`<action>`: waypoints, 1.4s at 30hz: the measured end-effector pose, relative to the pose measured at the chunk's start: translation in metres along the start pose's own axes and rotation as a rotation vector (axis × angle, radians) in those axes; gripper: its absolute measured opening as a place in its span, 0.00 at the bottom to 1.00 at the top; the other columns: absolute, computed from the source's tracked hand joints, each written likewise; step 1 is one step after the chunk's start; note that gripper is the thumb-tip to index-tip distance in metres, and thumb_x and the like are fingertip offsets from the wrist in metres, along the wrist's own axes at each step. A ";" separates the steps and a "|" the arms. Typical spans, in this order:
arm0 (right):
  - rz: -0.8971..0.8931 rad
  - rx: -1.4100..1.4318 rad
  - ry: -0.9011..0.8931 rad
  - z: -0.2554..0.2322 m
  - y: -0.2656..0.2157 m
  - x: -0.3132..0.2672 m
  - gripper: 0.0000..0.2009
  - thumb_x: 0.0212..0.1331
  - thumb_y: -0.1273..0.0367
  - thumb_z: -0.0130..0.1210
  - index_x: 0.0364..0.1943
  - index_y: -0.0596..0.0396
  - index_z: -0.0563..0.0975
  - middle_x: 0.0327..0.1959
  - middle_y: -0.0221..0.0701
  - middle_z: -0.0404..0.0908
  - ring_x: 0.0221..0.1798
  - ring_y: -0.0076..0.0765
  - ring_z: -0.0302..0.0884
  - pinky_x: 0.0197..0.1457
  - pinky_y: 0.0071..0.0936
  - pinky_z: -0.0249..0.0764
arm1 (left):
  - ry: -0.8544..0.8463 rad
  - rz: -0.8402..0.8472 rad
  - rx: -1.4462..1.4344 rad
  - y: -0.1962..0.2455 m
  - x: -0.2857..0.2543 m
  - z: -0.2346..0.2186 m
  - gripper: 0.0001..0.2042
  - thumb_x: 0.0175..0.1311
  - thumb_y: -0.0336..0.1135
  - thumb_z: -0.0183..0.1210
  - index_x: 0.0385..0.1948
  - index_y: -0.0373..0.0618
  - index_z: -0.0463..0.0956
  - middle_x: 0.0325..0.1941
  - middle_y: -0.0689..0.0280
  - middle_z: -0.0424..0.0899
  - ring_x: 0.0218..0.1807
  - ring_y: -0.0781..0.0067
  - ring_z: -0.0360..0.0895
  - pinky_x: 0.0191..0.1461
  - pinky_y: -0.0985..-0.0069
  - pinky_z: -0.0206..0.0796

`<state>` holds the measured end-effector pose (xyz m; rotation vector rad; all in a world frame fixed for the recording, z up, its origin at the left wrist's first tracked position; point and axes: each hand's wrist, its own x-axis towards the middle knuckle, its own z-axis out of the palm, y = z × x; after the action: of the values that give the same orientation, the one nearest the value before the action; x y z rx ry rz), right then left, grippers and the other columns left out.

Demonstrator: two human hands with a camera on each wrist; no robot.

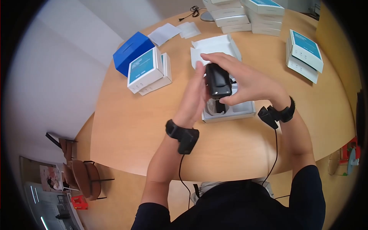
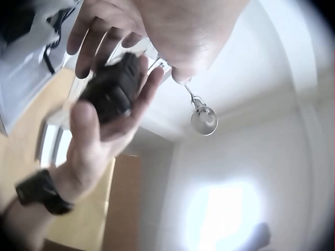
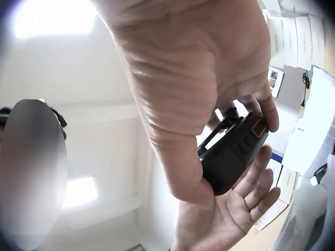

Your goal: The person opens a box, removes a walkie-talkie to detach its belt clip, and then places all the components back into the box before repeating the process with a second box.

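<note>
My right hand [image 1: 255,82] grips a small black device [image 1: 219,82] between its thumb and fingers, over an open white box [image 1: 230,118]. In the right wrist view, the black device [image 3: 230,157] shows a red-outlined patch at one end and a clip-like strip along its side. Close against the device's left side is my left hand [image 1: 193,94], palm facing it with fingers extended. The left wrist view catches the device [image 2: 112,94] slightly blurred, near the left fingers. Inside the box, a clear plastic wrapping and a black item [image 1: 220,107] are partly covered by the hands.
To the left stand a blue box [image 1: 132,50] and two white boxes with teal labels [image 1: 143,71]. Stacked white boxes [image 1: 234,19] fill the back, near papers [image 1: 165,33] and a coiled black cable [image 1: 194,11]. More labelled boxes [image 1: 304,48] lie at the right.
</note>
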<state>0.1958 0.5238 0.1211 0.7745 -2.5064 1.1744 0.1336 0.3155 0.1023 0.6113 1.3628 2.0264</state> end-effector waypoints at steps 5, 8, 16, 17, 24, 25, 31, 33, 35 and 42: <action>-0.066 -0.012 0.303 0.006 0.000 0.010 0.51 0.54 0.63 0.76 0.83 0.51 0.60 0.82 0.41 0.64 0.81 0.49 0.65 0.67 0.41 0.79 | -0.015 0.105 -0.337 0.001 0.020 0.008 0.25 0.87 0.54 0.47 0.67 0.39 0.70 0.62 0.56 0.81 0.64 0.60 0.81 0.66 0.63 0.76; 0.076 0.087 0.481 0.005 0.013 0.012 0.34 0.66 0.57 0.70 0.71 0.57 0.72 0.60 0.39 0.83 0.58 0.36 0.83 0.47 0.29 0.83 | 0.126 0.181 -0.565 0.007 0.040 0.002 0.23 0.87 0.51 0.49 0.64 0.37 0.71 0.63 0.54 0.79 0.69 0.59 0.78 0.70 0.62 0.74; 0.409 0.606 0.313 0.030 0.011 0.017 0.14 0.73 0.64 0.58 0.51 0.62 0.80 0.35 0.33 0.86 0.34 0.23 0.83 0.41 0.24 0.81 | 0.211 0.295 -0.496 0.002 0.052 0.003 0.22 0.85 0.51 0.53 0.63 0.40 0.73 0.62 0.56 0.80 0.71 0.62 0.76 0.73 0.61 0.71; 0.401 0.632 0.314 0.033 0.009 0.018 0.14 0.74 0.64 0.57 0.51 0.63 0.80 0.35 0.33 0.86 0.35 0.23 0.84 0.41 0.24 0.82 | 0.216 0.306 -0.466 0.002 0.052 0.002 0.22 0.85 0.52 0.54 0.63 0.41 0.73 0.62 0.57 0.80 0.71 0.62 0.75 0.73 0.61 0.71; 0.344 0.830 0.469 0.049 0.010 0.020 0.10 0.76 0.69 0.52 0.48 0.63 0.79 0.36 0.31 0.85 0.36 0.22 0.84 0.44 0.25 0.84 | 0.229 0.399 -0.268 0.008 0.050 0.010 0.25 0.84 0.57 0.52 0.65 0.44 0.73 0.66 0.58 0.80 0.71 0.62 0.77 0.68 0.61 0.75; 0.329 0.824 0.468 0.051 0.009 0.020 0.10 0.76 0.69 0.52 0.49 0.63 0.79 0.37 0.31 0.85 0.36 0.22 0.84 0.44 0.25 0.85 | 0.229 0.396 -0.285 0.009 0.049 0.014 0.27 0.84 0.59 0.51 0.65 0.45 0.73 0.65 0.57 0.80 0.68 0.61 0.78 0.66 0.61 0.77; 0.299 0.650 0.486 0.061 -0.005 0.020 0.14 0.74 0.72 0.53 0.56 0.67 0.78 0.36 0.30 0.85 0.36 0.21 0.83 0.43 0.25 0.83 | 0.270 0.393 -0.338 0.014 0.045 0.023 0.36 0.78 0.75 0.44 0.55 0.46 0.74 0.53 0.54 0.87 0.48 0.56 0.89 0.50 0.60 0.85; 0.277 0.483 0.471 0.065 0.002 0.017 0.16 0.72 0.73 0.54 0.59 0.68 0.76 0.35 0.31 0.85 0.36 0.19 0.82 0.42 0.25 0.81 | 0.251 0.416 -0.341 0.011 0.045 0.018 0.36 0.77 0.76 0.43 0.54 0.47 0.75 0.50 0.56 0.87 0.45 0.59 0.90 0.47 0.62 0.85; 0.230 0.471 0.519 0.068 -0.001 0.018 0.17 0.71 0.74 0.55 0.60 0.69 0.76 0.33 0.32 0.84 0.35 0.20 0.82 0.41 0.25 0.80 | 0.255 0.423 -0.324 0.011 0.045 0.016 0.38 0.75 0.78 0.42 0.54 0.47 0.75 0.49 0.58 0.86 0.42 0.61 0.89 0.44 0.63 0.85; 0.186 0.357 0.552 0.069 -0.011 0.017 0.17 0.71 0.74 0.54 0.61 0.68 0.75 0.31 0.35 0.82 0.31 0.26 0.82 0.40 0.26 0.79 | 0.279 0.440 -0.338 0.007 0.044 0.020 0.38 0.74 0.80 0.42 0.52 0.50 0.76 0.46 0.63 0.85 0.38 0.69 0.88 0.39 0.68 0.85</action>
<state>0.1871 0.4584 0.0915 0.2328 -1.9654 1.6589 0.1147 0.3574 0.1177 0.5207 1.0542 2.7088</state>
